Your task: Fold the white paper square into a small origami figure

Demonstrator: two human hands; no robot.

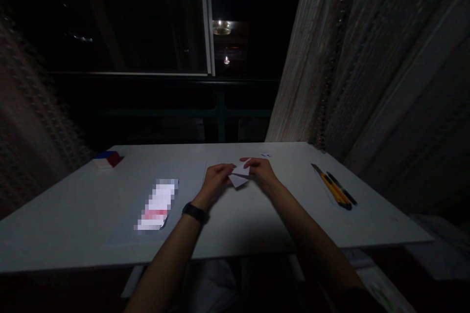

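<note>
The left hand (216,177) and right hand (263,169) pinch white paper (241,170) at twelve o'clock, which could crease crookedly if pulled unevenly.

dim light, glowing pixelated phone screen (157,200)

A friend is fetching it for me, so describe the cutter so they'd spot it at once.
On the white table, go right from the right hand. Two slim things lie there side by side, their near ends angled rightward. The cutter has a yellow body and a black near end; the thinner, pen-like object beside it is dark, with no yellow.
</note>
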